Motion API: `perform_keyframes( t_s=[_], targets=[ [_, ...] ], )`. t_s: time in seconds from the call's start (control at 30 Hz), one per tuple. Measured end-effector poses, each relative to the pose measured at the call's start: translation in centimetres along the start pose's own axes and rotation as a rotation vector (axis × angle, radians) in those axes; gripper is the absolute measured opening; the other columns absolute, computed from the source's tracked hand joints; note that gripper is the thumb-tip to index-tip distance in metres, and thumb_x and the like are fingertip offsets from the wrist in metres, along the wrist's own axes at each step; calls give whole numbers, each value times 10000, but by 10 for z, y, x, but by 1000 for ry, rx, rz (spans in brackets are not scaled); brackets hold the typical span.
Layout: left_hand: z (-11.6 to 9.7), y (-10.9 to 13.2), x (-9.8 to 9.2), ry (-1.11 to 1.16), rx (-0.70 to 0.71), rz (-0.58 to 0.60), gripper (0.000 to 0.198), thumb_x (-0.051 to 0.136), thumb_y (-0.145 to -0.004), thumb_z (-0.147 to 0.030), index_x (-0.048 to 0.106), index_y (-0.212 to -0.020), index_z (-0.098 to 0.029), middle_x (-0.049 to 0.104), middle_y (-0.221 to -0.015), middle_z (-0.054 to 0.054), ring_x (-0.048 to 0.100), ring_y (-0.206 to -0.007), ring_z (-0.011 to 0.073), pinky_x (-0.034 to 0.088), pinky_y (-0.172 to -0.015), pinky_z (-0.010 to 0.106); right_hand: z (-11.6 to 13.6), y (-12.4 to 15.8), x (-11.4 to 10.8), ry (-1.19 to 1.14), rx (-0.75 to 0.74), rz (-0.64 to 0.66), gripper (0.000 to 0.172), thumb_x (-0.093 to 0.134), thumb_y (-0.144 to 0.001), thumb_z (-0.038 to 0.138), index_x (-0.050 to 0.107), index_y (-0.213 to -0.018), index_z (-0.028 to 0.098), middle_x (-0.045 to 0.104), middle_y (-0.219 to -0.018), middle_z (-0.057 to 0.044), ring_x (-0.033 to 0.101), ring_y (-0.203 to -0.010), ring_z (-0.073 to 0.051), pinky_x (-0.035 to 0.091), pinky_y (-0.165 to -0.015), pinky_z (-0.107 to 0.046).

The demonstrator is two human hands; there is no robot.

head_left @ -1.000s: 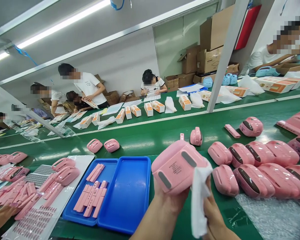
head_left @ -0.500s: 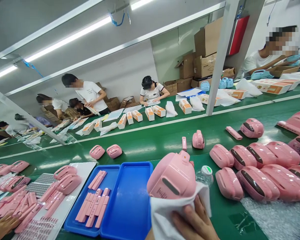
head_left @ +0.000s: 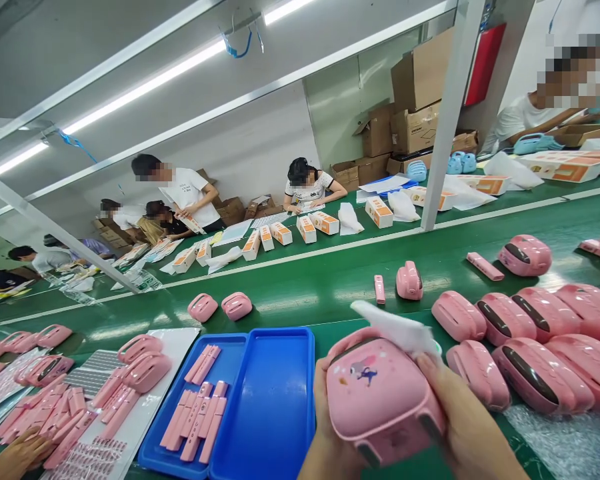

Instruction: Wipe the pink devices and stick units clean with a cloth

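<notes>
A pink plastic casing [head_left: 380, 393] with a carry handle and a small cartoon print is held up in front of me. My left hand [head_left: 321, 400] grips its left side, fingers partly hidden behind it. My right hand [head_left: 453, 400] closes on the right side and also pinches a white cloth [head_left: 400, 328], which lies along the casing's upper back edge. Several more pink casings [head_left: 540, 377] stand in rows just right of my right hand. A blue tray [head_left: 265, 400] lies to the left of my left hand.
A second blue tray [head_left: 153, 447] holds pink strips [head_left: 194, 417]. At bottom left, a co-worker's hand [head_left: 23, 453] touches a pile of pink strips. Bubble wrap [head_left: 565, 433] lies at right. Beyond the green belt [head_left: 300, 283], people work beside orange-white boxes [head_left: 380, 212]; a white post [head_left: 443, 133] rises there.
The casing has been turned so its printed face shows instead of the slotted one. My left hand now shows at its side. The cloth has moved from below the casing to its top back edge.
</notes>
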State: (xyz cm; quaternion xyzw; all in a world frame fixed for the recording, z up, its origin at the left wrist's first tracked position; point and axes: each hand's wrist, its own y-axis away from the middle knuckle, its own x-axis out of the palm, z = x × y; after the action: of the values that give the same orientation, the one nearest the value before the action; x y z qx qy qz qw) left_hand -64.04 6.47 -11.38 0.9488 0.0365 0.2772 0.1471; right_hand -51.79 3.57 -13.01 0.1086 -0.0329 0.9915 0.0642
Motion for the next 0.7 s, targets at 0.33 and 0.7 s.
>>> perform_keyframes(
  t_s=[0.33, 0.7],
  targets=[
    [-26, -9, -18, -110, 56, -110, 338, 626, -755, -412, 702, -959, -153, 674, -988, 81, 582, -988, 220, 430, -857, 280, -51, -29, 27, -98, 358, 78, 526, 523, -810, 553, 636, -1118, 142, 663, -1103, -103, 574, -1065, -301, 453, -931, -401],
    [-4, -91, -62, -354, 102, -255, 480, 550, -793, -461, 556, -1152, -142, 648, -1102, 122, 569, -1087, 241, 447, -887, 310, -119, -40, 50, 561, -554, 394, 524, 552, -827, 260, 442, -1338, 294, 480, -1340, -20, 465, -1204, -268, 345, -1016, -428]
  ],
)
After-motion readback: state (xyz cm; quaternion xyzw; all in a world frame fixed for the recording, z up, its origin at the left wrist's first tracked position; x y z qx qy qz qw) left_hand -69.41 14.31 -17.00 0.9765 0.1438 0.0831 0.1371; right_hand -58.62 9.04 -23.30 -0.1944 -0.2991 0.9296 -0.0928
